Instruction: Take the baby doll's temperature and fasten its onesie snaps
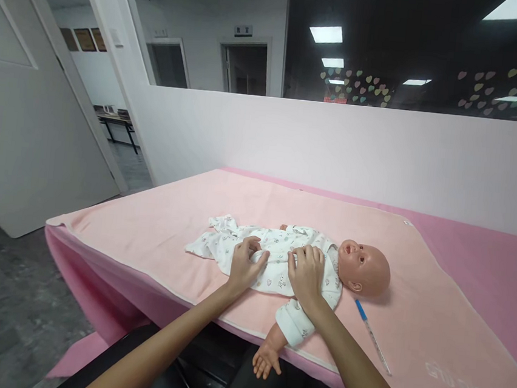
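**Both hands at the front of the doll's sleepsuit**

One flesh-coloured plastic baby doll (363, 268) lies on its back on the worktop, head towards the person's right, near the front edge. It wears one white printed cotton sleepsuit (275, 253). One of its arms hangs over the front edge, bare hand (266, 359) downward.

The left hand (245, 263) rests on the suit at the doll's lower belly, fingers curled and pinching a fold of cloth. The right hand (306, 272) lies on the chest, fingers bent onto the fabric; whether its grip has closed on cloth cannot be told, since the fingertips are hidden.

Judgement: the step in hand is work on the suit's front closure or fit. The next move calls for both hands to keep the cloth taut while the doll stays put.

Count: one doll, one sleepsuit, one pale pink towelling blanket (155, 227) over one darker pink cover (486, 252), one slim thermometer with a blue cap (370, 333) beside the doll's head, apart from both hands.
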`<state>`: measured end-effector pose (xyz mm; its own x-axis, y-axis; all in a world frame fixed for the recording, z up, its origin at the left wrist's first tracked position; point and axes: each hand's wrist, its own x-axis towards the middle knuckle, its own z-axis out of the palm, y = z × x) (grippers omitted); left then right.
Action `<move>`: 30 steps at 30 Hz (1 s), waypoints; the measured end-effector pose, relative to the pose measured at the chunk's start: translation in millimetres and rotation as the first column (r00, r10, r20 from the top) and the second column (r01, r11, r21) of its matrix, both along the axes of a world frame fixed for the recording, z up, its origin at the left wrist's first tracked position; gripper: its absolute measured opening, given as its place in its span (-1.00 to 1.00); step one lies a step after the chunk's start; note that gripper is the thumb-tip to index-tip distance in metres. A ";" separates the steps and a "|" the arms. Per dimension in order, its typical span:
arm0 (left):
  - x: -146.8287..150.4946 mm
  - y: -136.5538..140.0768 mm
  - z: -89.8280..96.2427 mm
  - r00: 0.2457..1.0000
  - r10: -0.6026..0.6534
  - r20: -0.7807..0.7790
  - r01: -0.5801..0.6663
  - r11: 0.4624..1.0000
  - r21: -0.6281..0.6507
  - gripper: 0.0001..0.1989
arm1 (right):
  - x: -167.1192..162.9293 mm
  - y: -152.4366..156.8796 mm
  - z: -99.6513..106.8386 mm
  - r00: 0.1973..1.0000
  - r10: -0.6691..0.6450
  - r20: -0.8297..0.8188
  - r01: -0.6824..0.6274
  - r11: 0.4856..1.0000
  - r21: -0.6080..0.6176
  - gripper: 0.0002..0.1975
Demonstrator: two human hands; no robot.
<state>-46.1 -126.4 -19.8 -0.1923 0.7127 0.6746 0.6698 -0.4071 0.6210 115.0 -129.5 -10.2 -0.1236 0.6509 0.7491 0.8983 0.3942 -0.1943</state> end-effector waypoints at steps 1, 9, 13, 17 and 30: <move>-0.5 0.2 -1.0 1.000 0.000 0.003 0.000 1.000 0.008 -0.79 | 0.1 0.6 -0.7 1.000 -0.016 -0.010 0.016 1.000 -0.012 -0.82; 3.8 20.1 20.1 0.992 0.037 -0.121 -0.031 0.998 0.050 -0.75 | 6.5 -7.4 21.9 0.948 0.119 -0.296 -0.088 0.990 0.114 -0.79; 17.8 55.6 41.4 0.990 -0.110 -0.089 0.105 0.993 -0.054 -0.72 | 36.3 -48.2 35.4 0.852 0.145 -0.503 -0.044 0.977 0.207 -0.81; 21.9 84.6 37.6 0.988 -0.142 0.058 0.151 0.966 -0.209 -0.77 | 87.7 -95.8 0.5 0.892 -0.171 -0.419 0.198 0.980 0.023 -0.78; 14.1 84.7 28.3 0.968 -0.251 0.026 0.240 0.883 -0.404 -0.78 | 151.0 -135.9 -28.9 0.880 -0.421 -0.222 0.311 0.862 -0.399 -0.68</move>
<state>-32.0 -41.8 8.5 0.0381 0.9451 0.3245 0.5994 -0.2814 0.7494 265.9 -265.5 -39.1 0.3633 0.8246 0.4337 0.8429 -0.0927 -0.5300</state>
